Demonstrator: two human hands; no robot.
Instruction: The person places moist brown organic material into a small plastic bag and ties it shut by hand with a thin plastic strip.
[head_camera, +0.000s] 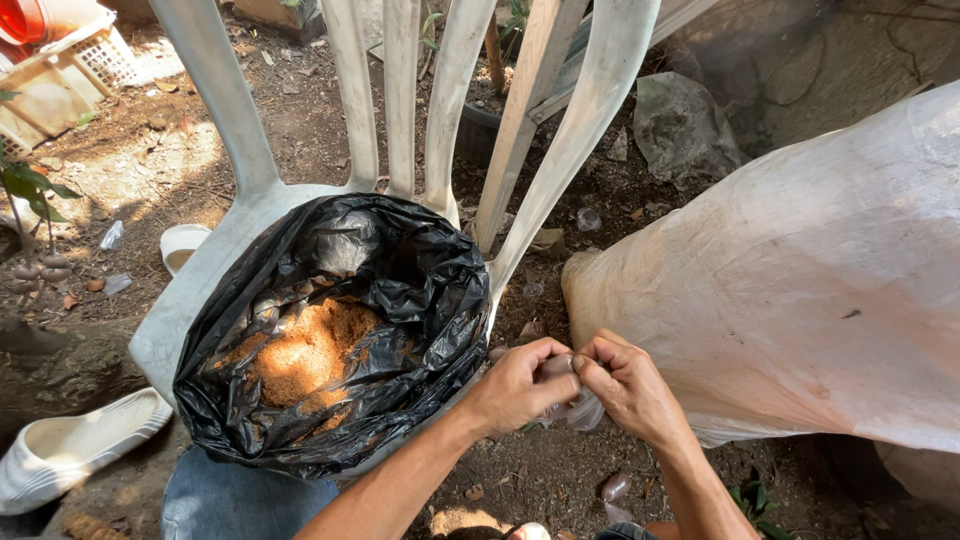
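Both my hands meet low in the middle of the head view, pinching a small clear plastic bag (580, 408) between them. My left hand (515, 385) grips its left side with the fingers curled. My right hand (630, 385) holds its top edge with thumb and fingertips. Left of my hands, an open black plastic bag (420, 280) sits on a white plastic chair (230, 230) and holds brown sawdust-like material (305, 350). To the right lies a large full white sack (800, 290).
Bare dirt ground with dry leaves and stones (680, 125) lies all around. A white shoe (70, 445) rests at lower left, a small white bowl (182, 243) beside the chair, a white basket (70, 70) at top left. My knee in blue jeans (230, 500) shows below.
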